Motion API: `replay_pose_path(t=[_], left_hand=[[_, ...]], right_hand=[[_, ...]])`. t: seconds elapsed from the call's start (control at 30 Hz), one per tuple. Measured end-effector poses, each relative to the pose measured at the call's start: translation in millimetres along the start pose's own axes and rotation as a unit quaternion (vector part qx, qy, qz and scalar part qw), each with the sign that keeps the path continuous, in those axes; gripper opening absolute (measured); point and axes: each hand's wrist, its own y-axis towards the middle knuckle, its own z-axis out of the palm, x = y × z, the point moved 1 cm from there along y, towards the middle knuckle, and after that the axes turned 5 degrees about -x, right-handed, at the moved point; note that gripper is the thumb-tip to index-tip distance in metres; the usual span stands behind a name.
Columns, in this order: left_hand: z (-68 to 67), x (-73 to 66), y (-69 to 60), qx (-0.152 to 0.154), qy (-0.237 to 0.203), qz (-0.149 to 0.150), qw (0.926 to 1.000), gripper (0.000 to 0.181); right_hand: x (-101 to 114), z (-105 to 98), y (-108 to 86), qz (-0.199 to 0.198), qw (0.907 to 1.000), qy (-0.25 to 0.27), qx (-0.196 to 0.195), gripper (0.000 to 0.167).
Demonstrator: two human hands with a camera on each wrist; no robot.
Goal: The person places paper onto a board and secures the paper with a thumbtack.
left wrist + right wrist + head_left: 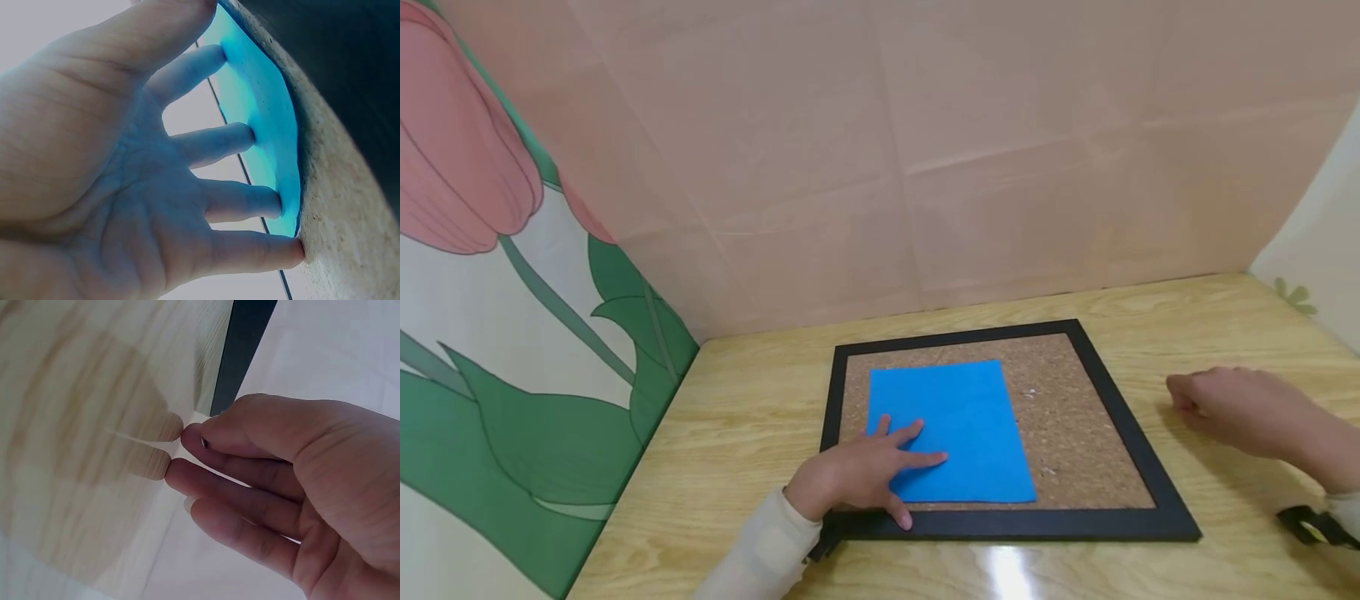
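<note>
The thin, bright blue rectangular sheet (977, 417) lies flat on the tan cork board (1086, 417), left of its middle, inside a flat black frame (1022, 525). From here it looks light and floppy, likely to skid or crease if pushed from one side; I'd pinch it by the bare right edge or a far corner, and keep a palm on the rest. Paper or felt, I can't say.

The left hand (868, 468) has its fingers spread wide, their tips on the sheet's left part, with the thumb down on the frame's near strip. To the right of the board, the right hand (1243, 412) is low at the pale wooden table (1240, 333), thumb and forefinger closed in a pinch around a tiny dark object (205, 443), too small to name.

Two little glinting bits (1030, 392) on the cork are equally hard to make out. The hand covers the sheet's near left corner, and the black device (1311, 527) by the right wrist is cut off.
</note>
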Motion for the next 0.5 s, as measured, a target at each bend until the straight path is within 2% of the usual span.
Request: replay_pose_path(t=[0.5], left_hand=[[-1.6,-0.7,-0.7,0.0,-0.006,0.001,1.0,0.084]], right_hand=[[-1.3,4.5,0.9,-0.004,0.9999,0.014,-0.004,0.034]])
